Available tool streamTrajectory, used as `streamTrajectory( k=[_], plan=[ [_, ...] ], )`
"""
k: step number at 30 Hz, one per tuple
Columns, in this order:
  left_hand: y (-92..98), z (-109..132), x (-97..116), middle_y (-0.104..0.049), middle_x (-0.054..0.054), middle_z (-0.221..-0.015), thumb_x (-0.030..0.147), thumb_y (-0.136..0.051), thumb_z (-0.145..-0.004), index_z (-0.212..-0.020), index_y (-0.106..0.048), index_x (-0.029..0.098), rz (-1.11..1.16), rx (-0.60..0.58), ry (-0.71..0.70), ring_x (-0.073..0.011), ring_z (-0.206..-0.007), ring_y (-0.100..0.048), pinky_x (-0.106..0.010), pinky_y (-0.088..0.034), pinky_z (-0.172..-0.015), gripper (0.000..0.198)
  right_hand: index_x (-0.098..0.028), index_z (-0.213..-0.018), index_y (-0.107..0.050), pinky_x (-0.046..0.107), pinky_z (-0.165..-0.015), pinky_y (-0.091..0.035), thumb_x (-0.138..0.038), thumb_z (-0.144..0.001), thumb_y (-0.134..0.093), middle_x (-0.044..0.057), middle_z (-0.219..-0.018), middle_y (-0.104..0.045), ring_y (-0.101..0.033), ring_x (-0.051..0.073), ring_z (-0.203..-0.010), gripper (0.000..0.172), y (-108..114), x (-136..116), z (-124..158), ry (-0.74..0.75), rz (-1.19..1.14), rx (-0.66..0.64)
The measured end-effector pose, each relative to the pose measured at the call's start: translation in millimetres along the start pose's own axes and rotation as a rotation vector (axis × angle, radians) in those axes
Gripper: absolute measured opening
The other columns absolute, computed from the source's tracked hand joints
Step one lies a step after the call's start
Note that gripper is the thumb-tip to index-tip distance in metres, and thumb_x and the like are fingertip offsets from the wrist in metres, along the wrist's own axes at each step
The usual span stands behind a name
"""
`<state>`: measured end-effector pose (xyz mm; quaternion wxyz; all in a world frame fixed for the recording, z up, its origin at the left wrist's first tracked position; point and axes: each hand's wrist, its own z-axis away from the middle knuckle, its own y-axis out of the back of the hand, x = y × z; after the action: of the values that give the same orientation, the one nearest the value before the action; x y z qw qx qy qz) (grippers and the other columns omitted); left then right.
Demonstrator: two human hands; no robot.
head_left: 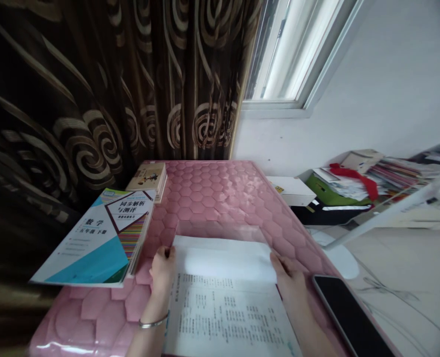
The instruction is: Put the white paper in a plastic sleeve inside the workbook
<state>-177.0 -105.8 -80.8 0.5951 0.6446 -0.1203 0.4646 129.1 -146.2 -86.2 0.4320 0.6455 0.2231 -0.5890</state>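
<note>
A book (227, 312) with printed columns of text lies in front of me on the pink padded table cover (201, 196). Across its far end runs a blank white strip of paper (223, 258), slightly raised. Beyond that a clear plastic sheet (223, 231) sticks out. My left hand (163, 272), with a bracelet on the wrist, pinches the left edge near the strip. At the opposite edge my right hand (290, 280) is closed, thumb on top of the paper. Fingers under the paper are hidden on both sides.
A stack of workbooks (93, 238) and smaller books (151, 178) lie at the left, by a dark patterned curtain (182, 74). A phone (349, 315) rests on the right edge. Beyond are a white lamp (339, 253), a white box (292, 191) and piled papers (342, 186).
</note>
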Motion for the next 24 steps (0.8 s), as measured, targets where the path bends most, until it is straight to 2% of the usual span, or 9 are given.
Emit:
streamTrajectory(
  k=[4, 7, 10, 12, 14, 19, 24],
  plan=[
    [0.0, 3, -9, -0.07, -0.005, -0.074, 0.036, -0.052, -0.086, -0.076, -0.059, 0.019, 0.052, 0.027, -0.018, -0.0214, -0.073, -0.065, -0.03, -0.043, -0.068, 0.021, -0.019, -0.081, -0.066, 0.027, -0.06, -0.048, -0.053, -0.072, -0.062, 0.002, -0.072, -0.069, -0.061, 0.02, -0.069, 0.035, 9, 3, 4, -0.024, -0.042, -0.049],
    [4.4, 11, -9, -0.07, -0.007, -0.077, 0.035, -0.05, -0.088, -0.074, -0.057, 0.019, -0.055, 0.009, 0.0, -0.0242, -0.078, -0.066, -0.033, -0.042, -0.072, 0.023, -0.02, -0.069, -0.064, 0.029, -0.056, -0.045, -0.057, -0.07, -0.058, 0.002, -0.064, -0.066, -0.06, 0.021, -0.064, 0.038, 10, 11, -1, 0.004, 0.104, -0.083],
    [6.6, 21, -1, -0.072, -0.011, -0.085, 0.033, -0.045, -0.092, -0.077, -0.058, 0.018, -0.18, 0.006, 0.039, -0.0278, -0.087, -0.066, -0.04, -0.04, -0.081, 0.024, -0.022, -0.052, -0.052, 0.03, -0.05, -0.039, -0.059, -0.07, -0.05, 0.002, -0.049, -0.055, -0.053, 0.019, -0.052, 0.041, 4, 18, -7, 0.111, 0.293, -0.045],
    [5.3, 26, 6, -0.072, -0.013, -0.089, 0.031, -0.043, -0.093, -0.083, -0.058, 0.017, -0.233, 0.004, 0.068, -0.0296, -0.092, -0.066, -0.043, -0.038, -0.086, 0.024, -0.024, -0.049, -0.046, 0.03, -0.05, -0.037, -0.057, -0.074, -0.044, 0.003, -0.047, -0.053, -0.051, 0.019, -0.051, 0.042, 0, 23, -10, 0.181, 0.395, -0.018],
    [2.4, 29, 11, -0.072, -0.014, -0.09, 0.031, -0.041, -0.095, -0.089, -0.058, 0.015, -0.274, 0.008, 0.086, -0.0309, -0.095, -0.065, -0.046, -0.036, -0.09, 0.024, -0.024, -0.05, -0.046, 0.031, -0.053, -0.039, -0.054, -0.079, -0.04, 0.005, -0.051, -0.057, -0.054, 0.021, -0.055, 0.041, -4, 27, -11, 0.196, 0.491, -0.004],
    [-2.4, 28, 10, -0.072, -0.016, -0.09, 0.033, -0.038, -0.096, -0.092, -0.058, 0.015, -0.303, 0.036, 0.074, -0.0324, -0.096, -0.065, -0.049, -0.036, -0.092, 0.028, -0.021, -0.064, -0.061, 0.032, -0.067, -0.046, -0.049, -0.083, -0.041, 0.01, -0.066, -0.067, -0.064, 0.025, -0.075, 0.039, -10, 32, -13, 0.146, 0.628, 0.032],
    [5.7, 24, 1, -0.072, -0.012, -0.085, 0.035, -0.042, -0.093, -0.083, -0.06, 0.018, -0.13, 0.034, 0.008, -0.0291, -0.089, -0.066, -0.042, -0.04, -0.087, 0.027, -0.019, -0.072, -0.066, 0.032, -0.064, -0.047, -0.056, -0.081, -0.037, 0.01, -0.069, -0.069, -0.065, 0.026, -0.075, 0.047, -5, 26, -15, 0.119, 0.449, -0.049]
  ],
)
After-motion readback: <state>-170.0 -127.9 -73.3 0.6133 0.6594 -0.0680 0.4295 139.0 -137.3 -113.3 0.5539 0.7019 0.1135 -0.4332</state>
